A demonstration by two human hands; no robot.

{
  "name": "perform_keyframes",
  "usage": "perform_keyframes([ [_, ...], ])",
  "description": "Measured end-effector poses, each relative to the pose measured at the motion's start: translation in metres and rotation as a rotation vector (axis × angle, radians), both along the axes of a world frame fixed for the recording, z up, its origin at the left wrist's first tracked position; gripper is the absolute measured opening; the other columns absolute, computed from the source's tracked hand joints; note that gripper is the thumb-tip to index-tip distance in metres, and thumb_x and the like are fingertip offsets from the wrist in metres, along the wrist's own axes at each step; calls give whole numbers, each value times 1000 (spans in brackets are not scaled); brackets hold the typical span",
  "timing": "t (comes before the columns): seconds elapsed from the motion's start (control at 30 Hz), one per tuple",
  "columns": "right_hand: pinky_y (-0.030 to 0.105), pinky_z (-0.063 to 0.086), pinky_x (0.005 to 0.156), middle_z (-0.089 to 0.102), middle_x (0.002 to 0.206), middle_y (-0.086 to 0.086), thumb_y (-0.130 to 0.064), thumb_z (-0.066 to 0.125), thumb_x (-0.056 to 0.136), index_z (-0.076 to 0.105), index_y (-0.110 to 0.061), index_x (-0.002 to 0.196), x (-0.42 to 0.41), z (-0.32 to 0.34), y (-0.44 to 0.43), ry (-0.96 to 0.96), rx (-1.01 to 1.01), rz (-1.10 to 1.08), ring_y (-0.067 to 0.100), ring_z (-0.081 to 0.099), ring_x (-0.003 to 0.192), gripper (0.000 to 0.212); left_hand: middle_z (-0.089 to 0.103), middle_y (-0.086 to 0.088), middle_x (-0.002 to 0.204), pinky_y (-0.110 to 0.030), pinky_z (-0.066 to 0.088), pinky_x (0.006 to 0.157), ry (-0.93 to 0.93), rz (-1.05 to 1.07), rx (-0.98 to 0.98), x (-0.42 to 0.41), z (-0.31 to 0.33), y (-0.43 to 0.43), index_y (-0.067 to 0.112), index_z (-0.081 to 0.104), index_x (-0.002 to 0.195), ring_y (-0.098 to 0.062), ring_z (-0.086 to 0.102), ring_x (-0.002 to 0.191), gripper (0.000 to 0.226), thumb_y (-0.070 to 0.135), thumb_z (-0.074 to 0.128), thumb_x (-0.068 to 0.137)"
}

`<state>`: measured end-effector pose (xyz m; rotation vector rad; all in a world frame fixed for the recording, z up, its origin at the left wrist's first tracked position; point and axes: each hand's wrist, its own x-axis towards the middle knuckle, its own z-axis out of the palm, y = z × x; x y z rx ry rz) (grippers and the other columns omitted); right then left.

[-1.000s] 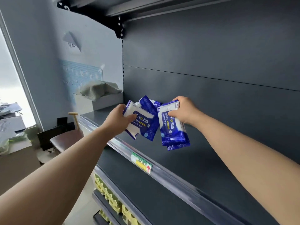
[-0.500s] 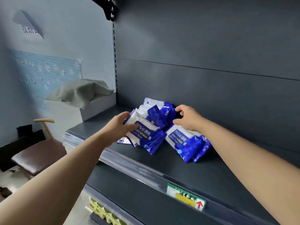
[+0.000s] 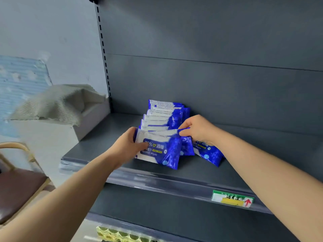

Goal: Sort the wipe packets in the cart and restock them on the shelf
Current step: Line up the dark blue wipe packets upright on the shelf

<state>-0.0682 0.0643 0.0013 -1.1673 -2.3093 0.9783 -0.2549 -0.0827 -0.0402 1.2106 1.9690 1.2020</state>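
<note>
Fingers (image 3: 139, 146) of the left hand (image 3: 127, 147) are wrapped around the left end of the front wipe packet (image 3: 159, 151), thumb across its printed face, so that one is properly held. The right hand (image 3: 197, 130) has its fingertips pinched narrow on the top edge of a packet just behind it, sort of tucking it into the row (image 3: 164, 116) that leans back toward the rear panel of the shelf (image 3: 104, 151). One more packet (image 3: 208, 154) lies flat to the right, partly under the right wrist, not in line with the others. My worry: the row is standing on edge and only loosely leaning, so if either hand lets go too soon or nudges sideways, I'd guess the whole lot fans out or slides flat like dominoes. These pouches look slick and squishy, so they probably won't stand well on their own. The front packet also sits fairly near the shelf lip, and a push from behind could tip it over the edge, down past the price tag (image 3: 232, 199). The flat one could get dragged by the wrist too. Can't see the cart from here, so no idea how many are left. Off to the left there's a box with a grey cloth (image 3: 57, 103) over it, well clear.
</note>
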Motion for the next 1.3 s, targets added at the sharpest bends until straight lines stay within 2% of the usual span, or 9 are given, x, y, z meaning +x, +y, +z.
perform_keyframes([
  [0.17,18,40,46,57,67,4,0,59,88,66,-13,85,0,-6,-12,73,-173,5,9,46,51,15,62,9,83,-16,43,51,110,-16,-131,4,-2,2,17,51,98,-5,62,66,29,23,74,82],
  [0.33,27,55,79,69,100,14,8,47,89,68,-3,103,12,17,4,153,-164,-23,19,64,86,27,63,-7,99,-26,42,56,179,125,-137,-4,5,21,9,52,102,-18,57,75,35,21,75,78],
  [0.43,43,52,87,65,111,26,-6,60,86,64,9,107,36,20,23,-101,80,-96,39,62,102,26,59,-13,106,-25,36,49,215,176,-113,-2,6,35,5,52,101,-17,51,69,34,16,74,77],
  [0.53,43,49,96,65,116,18,-31,81,71,60,2,117,57,9,25,-352,66,-112,35,62,105,61,53,-15,114,-26,36,44,237,222,-78,1,5,47,6,50,101,-19,51,66,31,15,70,79],
  [0.7,28,44,64,68,80,16,-24,83,64,69,1,89,63,-11,28,-335,-36,-80,20,57,65,38,49,-12,119,-26,35,48,284,228,-46,2,-2,53,10,47,103,-16,51,70,32,18,68,80],
  [0.9,31,44,64,65,82,15,-3,71,77,63,-3,85,78,21,35,20,18,-151,23,59,70,12,54,-5,111,-36,51,70,337,211,-48,-6,-6,51,17,50,103,-25,58,90,38,29,74,76],
  [1.13,23,46,67,67,76,-8,-9,83,65,69,-23,83,15,4,11,-27,131,114,5,58,66,26,69,-2,94,-41,56,75,198,133,13,-15,-3,44,16,57,101,-21,67,79,38,29,80,74],
  [1.23,19,41,61,61,76,-8,-16,88,60,66,-22,83,-11,-6,5,-49,216,99,4,52,64,32,70,1,94,-30,53,61,19,84,34,-11,0,41,15,55,103,-14,69,75,48,39,81,71],
  [1.3,19,41,60,56,78,-7,-19,88,60,62,-19,89,-16,-7,1,-25,245,117,6,49,65,39,65,1,96,-21,44,56,149,78,-9,-9,1,42,16,53,99,-10,63,74,62,45,87,57],
])
